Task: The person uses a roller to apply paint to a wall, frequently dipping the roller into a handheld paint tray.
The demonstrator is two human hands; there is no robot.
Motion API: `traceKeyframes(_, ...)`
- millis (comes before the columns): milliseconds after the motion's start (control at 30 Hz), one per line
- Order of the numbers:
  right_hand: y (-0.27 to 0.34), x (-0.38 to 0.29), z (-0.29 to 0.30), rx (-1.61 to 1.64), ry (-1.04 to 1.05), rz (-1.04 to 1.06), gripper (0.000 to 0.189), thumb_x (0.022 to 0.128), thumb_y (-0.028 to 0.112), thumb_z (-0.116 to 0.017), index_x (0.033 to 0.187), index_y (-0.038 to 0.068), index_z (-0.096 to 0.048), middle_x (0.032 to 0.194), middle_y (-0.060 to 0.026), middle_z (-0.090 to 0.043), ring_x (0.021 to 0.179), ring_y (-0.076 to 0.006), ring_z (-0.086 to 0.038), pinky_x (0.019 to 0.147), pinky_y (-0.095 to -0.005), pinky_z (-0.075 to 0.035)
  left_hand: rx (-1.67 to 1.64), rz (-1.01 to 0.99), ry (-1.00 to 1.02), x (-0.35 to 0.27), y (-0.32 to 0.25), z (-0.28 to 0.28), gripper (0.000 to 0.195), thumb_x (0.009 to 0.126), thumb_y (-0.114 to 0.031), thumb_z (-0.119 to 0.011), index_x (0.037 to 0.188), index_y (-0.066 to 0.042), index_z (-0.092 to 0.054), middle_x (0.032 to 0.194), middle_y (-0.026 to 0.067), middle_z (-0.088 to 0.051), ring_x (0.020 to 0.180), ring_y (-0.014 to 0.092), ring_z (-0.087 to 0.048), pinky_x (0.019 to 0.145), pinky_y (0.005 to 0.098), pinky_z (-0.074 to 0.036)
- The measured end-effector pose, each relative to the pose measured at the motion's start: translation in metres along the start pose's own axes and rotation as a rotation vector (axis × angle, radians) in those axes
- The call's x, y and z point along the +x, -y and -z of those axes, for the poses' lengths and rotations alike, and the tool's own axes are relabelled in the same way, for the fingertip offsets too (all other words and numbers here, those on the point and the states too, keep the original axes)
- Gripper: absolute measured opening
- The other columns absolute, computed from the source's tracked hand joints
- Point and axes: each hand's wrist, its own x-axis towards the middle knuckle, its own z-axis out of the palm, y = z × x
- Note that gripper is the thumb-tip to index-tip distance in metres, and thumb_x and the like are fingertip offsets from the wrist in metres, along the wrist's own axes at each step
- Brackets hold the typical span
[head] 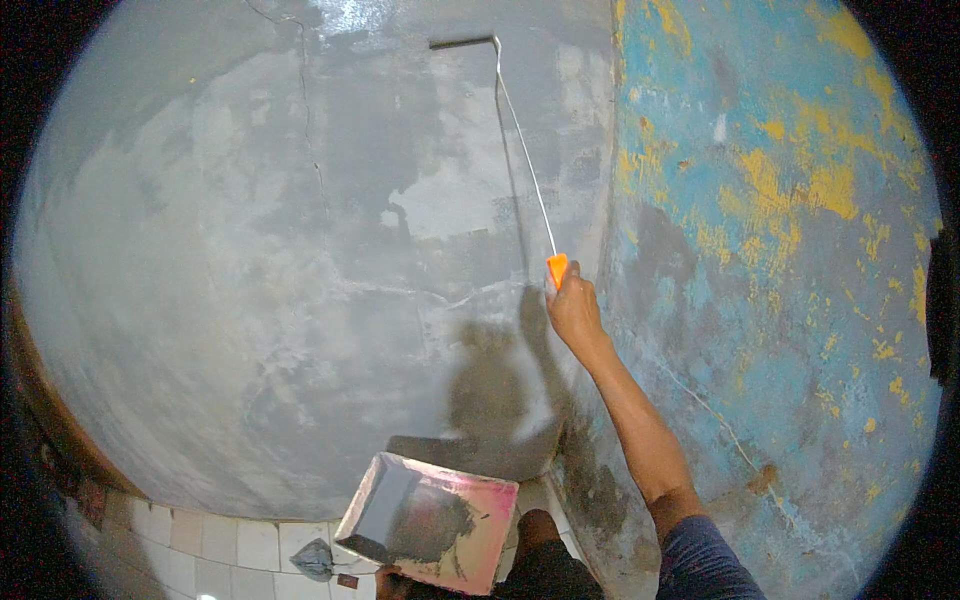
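My right hand is closed around the orange handle of a paint roller. Its thin wire frame runs up to a narrow grey roller, which lies against the grey-painted wall. Low in the view, a paint tray is tilted, with grey paint in its deep end and pink and beige stains on its rim and slope. Part of my left hand shows at the tray's lower edge, gripping it; most of that hand is hidden beneath the tray.
A side wall with patchy blue, yellow and grey paint meets the grey wall at a corner on the right. Cracks run across both walls. White floor tiles lie below, with a grey pointed object and a small brown piece on them.
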Motion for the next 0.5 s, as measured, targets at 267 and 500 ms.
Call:
traceKeyframes(267, -0.023, -0.058, -0.015, -0.061, 0.06, -0.102, 0.047, 0.078, 0.017, -0.052, 0.108, -0.015, -0.035, 0.067, -0.0291, -0.053, 0.062, -0.0444, -0.053, 0.055, -0.0484, -0.043, -0.161, 0.27, 0.122, -0.001, -0.045, -0.028, 0.034, 0.063, -0.009, -0.063, 0.095, -0.004, -0.052, 0.092, 0.0093, -0.057, 0.086, 0.021, -0.054, 0.071, 0.0326, -0.047)
traceKeyframes(500, -0.03, -0.002, 0.019, -0.092, -0.036, 0.023, 0.038, 0.08, 0.018, -0.051, 0.099, -0.012, -0.04, 0.063, -0.0299, -0.052, 0.06, -0.0446, -0.052, 0.052, -0.0486, -0.042, 0.102, 0.153, 0.23, 0.001, -0.057, -0.044, 0.036, 0.064, -0.02, -0.064, 0.092, -0.003, -0.051, 0.091, 0.0099, -0.056, 0.085, 0.022, -0.054, 0.076, 0.034, -0.044)
